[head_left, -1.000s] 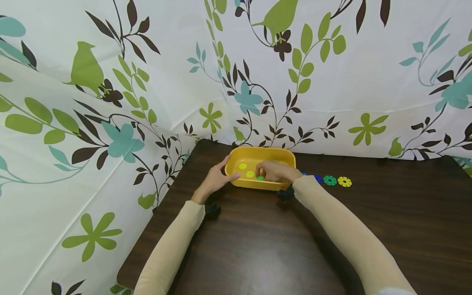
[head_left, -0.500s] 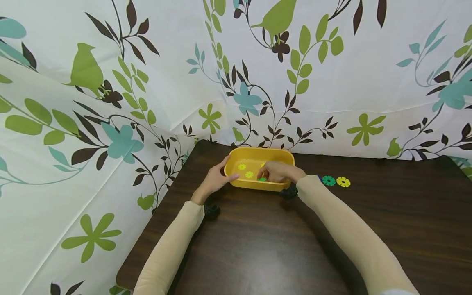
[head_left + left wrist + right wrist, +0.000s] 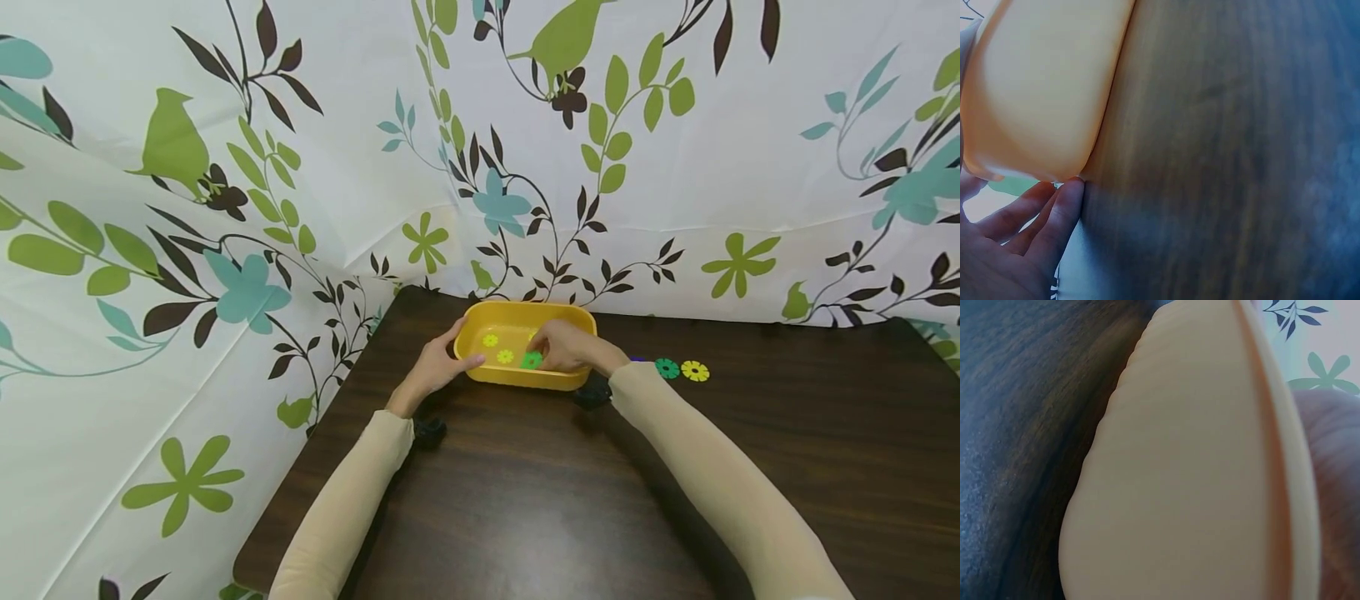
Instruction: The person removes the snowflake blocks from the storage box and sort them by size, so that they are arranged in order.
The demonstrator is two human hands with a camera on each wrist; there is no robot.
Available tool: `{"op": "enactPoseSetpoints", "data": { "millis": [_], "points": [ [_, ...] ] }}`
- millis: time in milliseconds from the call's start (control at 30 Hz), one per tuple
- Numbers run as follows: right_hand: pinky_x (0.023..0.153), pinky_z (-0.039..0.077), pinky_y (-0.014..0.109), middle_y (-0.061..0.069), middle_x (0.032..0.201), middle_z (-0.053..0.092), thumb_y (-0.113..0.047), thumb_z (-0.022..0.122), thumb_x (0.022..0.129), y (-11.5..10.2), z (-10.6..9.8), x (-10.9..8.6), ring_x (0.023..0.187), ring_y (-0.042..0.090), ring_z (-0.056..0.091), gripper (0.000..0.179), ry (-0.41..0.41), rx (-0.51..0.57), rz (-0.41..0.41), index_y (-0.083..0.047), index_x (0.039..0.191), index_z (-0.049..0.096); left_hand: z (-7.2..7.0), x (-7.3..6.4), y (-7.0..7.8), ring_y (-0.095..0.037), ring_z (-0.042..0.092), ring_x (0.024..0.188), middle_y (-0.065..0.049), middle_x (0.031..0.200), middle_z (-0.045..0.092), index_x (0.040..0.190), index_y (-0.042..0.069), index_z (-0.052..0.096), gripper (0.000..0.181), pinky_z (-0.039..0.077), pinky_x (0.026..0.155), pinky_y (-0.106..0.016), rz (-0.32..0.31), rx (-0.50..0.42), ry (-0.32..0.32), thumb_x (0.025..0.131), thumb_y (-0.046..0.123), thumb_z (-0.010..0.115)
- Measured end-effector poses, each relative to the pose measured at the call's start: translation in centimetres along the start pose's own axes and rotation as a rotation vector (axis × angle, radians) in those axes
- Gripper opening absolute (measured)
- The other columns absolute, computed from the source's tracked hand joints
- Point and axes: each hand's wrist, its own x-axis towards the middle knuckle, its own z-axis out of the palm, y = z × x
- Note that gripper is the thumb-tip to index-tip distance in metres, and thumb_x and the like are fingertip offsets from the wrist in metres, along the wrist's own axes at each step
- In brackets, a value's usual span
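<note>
A yellow plastic tub (image 3: 525, 379) stands near the back edge of the dark wooden table. My left hand (image 3: 437, 360) grips its left end, thumb over the rim; in the left wrist view the fingertips (image 3: 1071, 190) touch the tub's outer end wall. My right hand (image 3: 564, 346) reaches inside the tub, fingers bent down, and pinches a green flower-shaped disc (image 3: 531, 360). Yellow discs lie on the tub floor, one (image 3: 505, 357) beside the green one and another (image 3: 490, 341) further left. The tub's side wall (image 3: 1179, 462) hides the right fingertips in the right wrist view.
Right of the tub, a row of notched discs lies on the table (image 3: 525, 483): a green one (image 3: 667, 368), a yellow one (image 3: 695, 371) and a blue one partly behind the right sleeve. A patterned cloth (image 3: 645, 192) hangs behind the table and at its left.
My right hand has shifted slightly to the right inside the tub. The green disc at its fingertips now shows more fully and looks raised. My left hand keeps its hold on the tub.
</note>
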Motion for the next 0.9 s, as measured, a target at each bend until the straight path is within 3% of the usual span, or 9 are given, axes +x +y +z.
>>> {"op": "enactPoseSetpoints", "data": {
  "millis": [233, 433, 767, 900],
  "points": [
    [0.086, 0.06, 0.035, 0.012, 0.115, 0.08, -0.019, 0.088, 0.089, 0.3, -0.1, -1.1, 0.097, 0.021, 0.068, 0.042, 0.117, 0.015, -0.031, -0.003, 0.127, 0.081, -0.1, -0.1, -0.2, -0.036, 0.031, 0.168, -0.008, 0.183, 0.028, 0.175, 0.022, 0.026, 0.101, 0.024, 0.137, -0.062, -0.008, 0.004, 0.003, 0.095, 0.052, 0.082],
    [0.082, 0.054, 0.032, 0.012, 0.104, 0.077, -0.022, 0.091, 0.087, 0.0, -0.4, -2.5, 0.091, 0.021, 0.063, 0.045, 0.216, 0.09, -0.065, 0.0, 0.125, 0.081, -0.1, -0.1, -0.2, -0.037, 0.032, 0.168, -0.008, 0.182, 0.03, 0.175, 0.023, 0.027, 0.101, 0.025, 0.137, -0.063, -0.01, 0.002, 0.002, 0.095, 0.052, 0.082],
    [0.082, 0.047, 0.034, 0.01, 0.11, 0.076, -0.027, 0.09, 0.089, 0.2, -0.7, -4.9, 0.102, 0.033, 0.063, 0.048, 0.348, 0.097, 0.036, -0.005, 0.13, 0.08, 0.0, -0.2, -0.1, -0.04, 0.033, 0.167, -0.011, 0.181, 0.032, 0.175, 0.025, 0.027, 0.1, 0.025, 0.136, -0.066, -0.009, 0.015, 0.007, 0.096, 0.052, 0.082],
    [0.082, 0.047, 0.034, 0.011, 0.109, 0.074, -0.026, 0.091, 0.087, 0.5, -0.6, -6.0, 0.101, 0.031, 0.062, 0.046, 0.401, 0.103, 0.055, -0.006, 0.128, 0.081, 0.0, -0.1, -0.1, -0.04, 0.033, 0.167, -0.012, 0.181, 0.032, 0.175, 0.026, 0.026, 0.101, 0.026, 0.135, -0.067, -0.012, 0.017, 0.006, 0.095, 0.055, 0.081]
  ]
}}
